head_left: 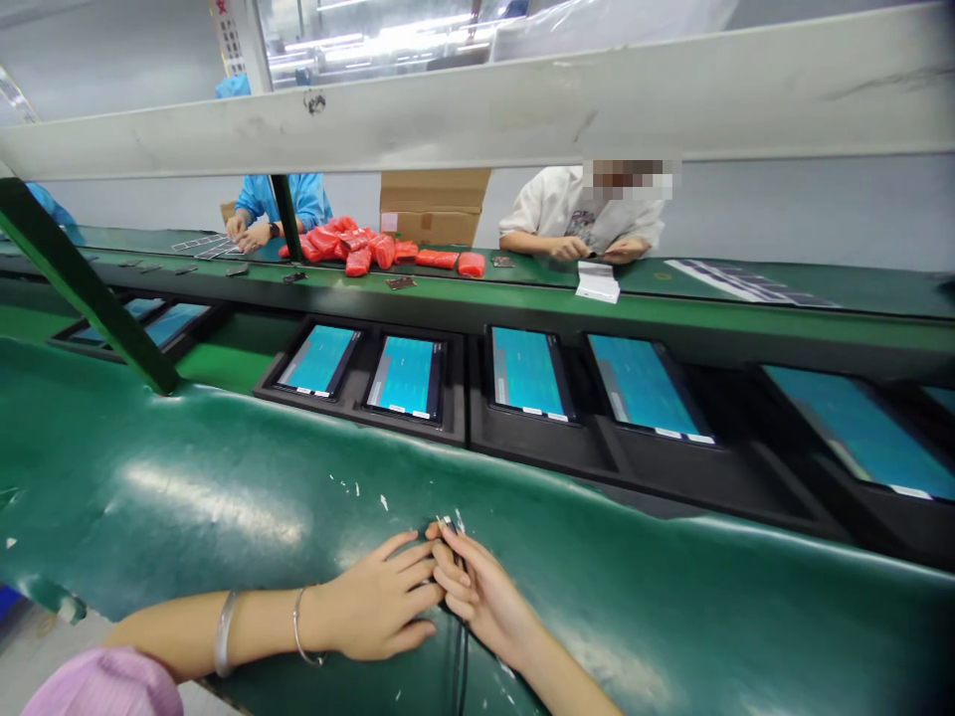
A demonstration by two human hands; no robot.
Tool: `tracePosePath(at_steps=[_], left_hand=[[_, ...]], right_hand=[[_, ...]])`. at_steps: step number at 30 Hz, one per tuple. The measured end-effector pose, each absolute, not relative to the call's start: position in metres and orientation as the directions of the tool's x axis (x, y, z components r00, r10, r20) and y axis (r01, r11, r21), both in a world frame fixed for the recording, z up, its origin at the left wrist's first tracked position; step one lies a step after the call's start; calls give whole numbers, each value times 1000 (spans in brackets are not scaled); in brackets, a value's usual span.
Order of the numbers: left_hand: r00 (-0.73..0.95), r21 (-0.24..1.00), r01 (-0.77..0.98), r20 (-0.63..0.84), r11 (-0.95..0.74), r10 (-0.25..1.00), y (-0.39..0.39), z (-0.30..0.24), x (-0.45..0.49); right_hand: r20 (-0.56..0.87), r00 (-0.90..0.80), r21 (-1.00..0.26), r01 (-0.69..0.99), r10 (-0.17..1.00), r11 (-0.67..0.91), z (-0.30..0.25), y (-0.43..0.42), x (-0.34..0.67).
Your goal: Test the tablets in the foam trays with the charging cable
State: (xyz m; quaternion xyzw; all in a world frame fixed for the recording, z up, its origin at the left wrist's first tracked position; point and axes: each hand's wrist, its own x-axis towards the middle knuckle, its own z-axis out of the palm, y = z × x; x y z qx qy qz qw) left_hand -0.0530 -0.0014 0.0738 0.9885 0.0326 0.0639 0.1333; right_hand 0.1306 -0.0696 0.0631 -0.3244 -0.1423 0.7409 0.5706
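Note:
My right hand (481,597) is closed around a thin black cable (461,661), with a small metal-tipped plug (448,522) showing at its fingertips. The cable runs down from the hand toward the front edge of the green-covered bench (224,507). My left hand (382,597) lies palm down on the bench, fingers spread, and its fingertips meet the fingers of my right hand. Nothing shows in the left hand. Beyond both hands, tablets with lit blue screens, such as this tablet (405,375), lie in black trays (477,433).
A green post (90,288) slants up at the left, and a white beam (477,109) crosses overhead. On the far bench lie red wrapped packets (358,249) before a cardboard box (433,207). Two co-workers handle items there, one in blue (309,199), one in white (548,204).

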Motion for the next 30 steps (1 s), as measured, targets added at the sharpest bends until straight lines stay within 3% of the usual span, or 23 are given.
tracePosePath(at_steps=[12,30], left_hand=[[991,291,36,112,-956,71,-1,72,-54],[987,218,19,152,-976,53,2,72,-52]], right_hand=[[-316,-136,-587,-750,939,-306,65,-70,129],[-330,-150,-571,-755,932,-324,59,-69,132]])
